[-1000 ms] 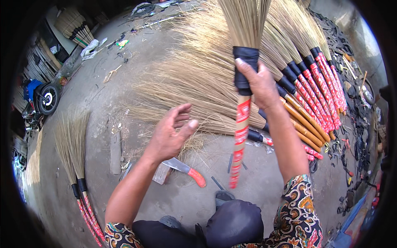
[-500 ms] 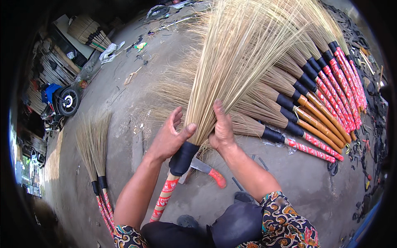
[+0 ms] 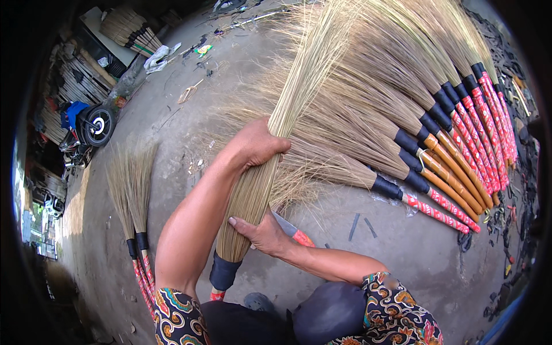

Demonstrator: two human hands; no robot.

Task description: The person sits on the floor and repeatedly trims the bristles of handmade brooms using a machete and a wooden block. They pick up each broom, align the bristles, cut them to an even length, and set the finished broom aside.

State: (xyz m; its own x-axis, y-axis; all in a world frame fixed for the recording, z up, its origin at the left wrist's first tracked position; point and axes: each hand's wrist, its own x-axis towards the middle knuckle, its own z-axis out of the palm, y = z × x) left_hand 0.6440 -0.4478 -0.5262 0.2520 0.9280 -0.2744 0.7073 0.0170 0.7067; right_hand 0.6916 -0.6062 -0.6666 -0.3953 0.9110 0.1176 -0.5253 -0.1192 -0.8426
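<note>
A grass broom [image 3: 248, 198] stands tilted in front of me, its bristles up and its black-bound neck [image 3: 224, 271] down by my knees. Only a bit of its red-and-white wrapped handle [image 3: 217, 295] shows. My left hand [image 3: 260, 144] is closed round the bristles about midway up, squeezing them into a narrow bundle. Lower down, just above the binding, my right hand [image 3: 265, 233] wraps the bristles with its thumb across the front. Behind my right wrist lies a knife with a red handle [image 3: 303, 238], its blade partly hidden.
Many finished brooms [image 3: 368, 123] lie fanned out at the right, with red-and-white or orange handles. Two more brooms [image 3: 131, 195] lie at the left. Dark strips [image 3: 353, 227] are on the floor. A motorcycle [image 3: 86, 129] stands far left; black scraps [image 3: 514, 230] litter the right edge.
Both hands were open against the bristles and have closed on them. My left hand went higher, my right hand lower. The spread bristles are drawn together, and the broom sits lower.
</note>
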